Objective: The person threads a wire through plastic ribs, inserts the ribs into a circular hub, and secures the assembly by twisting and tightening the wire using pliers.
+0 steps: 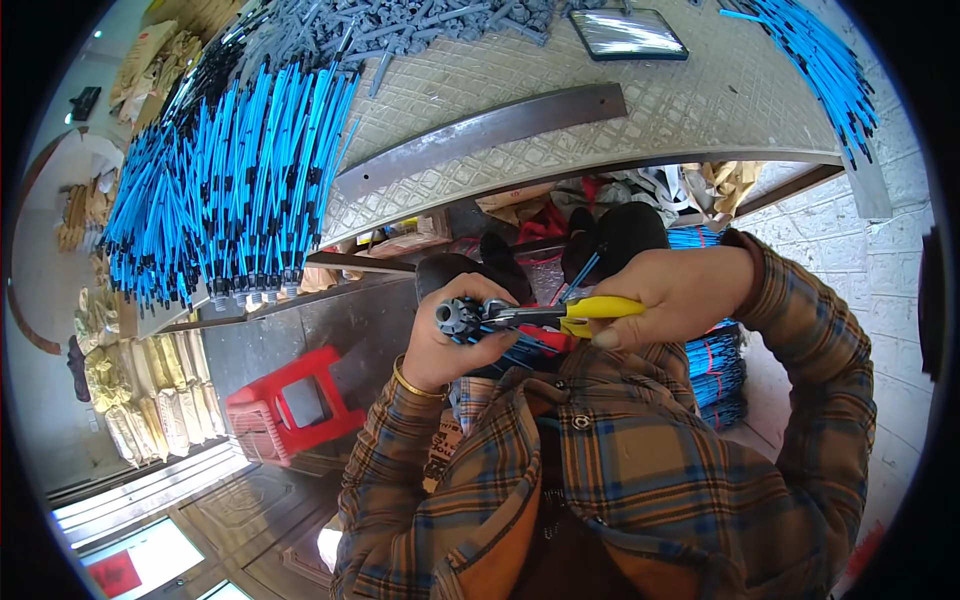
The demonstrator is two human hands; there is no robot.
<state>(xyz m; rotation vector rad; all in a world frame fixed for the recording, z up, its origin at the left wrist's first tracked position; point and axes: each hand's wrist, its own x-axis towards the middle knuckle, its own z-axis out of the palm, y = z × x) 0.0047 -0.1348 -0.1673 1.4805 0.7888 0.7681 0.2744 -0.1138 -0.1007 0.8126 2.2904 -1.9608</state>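
Note:
My left hand [428, 358] is closed around a dark grey round plastic fitting [458, 320] with a hole in its end and ribs about its rim. Thin blue rods [590, 272] run out from behind that hand, though how they join the fitting is hidden. In my right hand [672, 298] is a pair of pliers with yellow handles [612, 307], gripped by the handles. The metal jaws reach left to the fitting and seem to touch its edge; what they bite on cannot be made out. Both hands are held above my lap.
Ahead stands a patterned table [700, 110] bearing a dark metal bar [490, 130], grey plastic parts [400, 28], a dark-framed shiny rectangle [630, 35] and blue rods [260, 170]. A red stool [335, 390] is at left; bundled blue rods [712, 370] stand at right.

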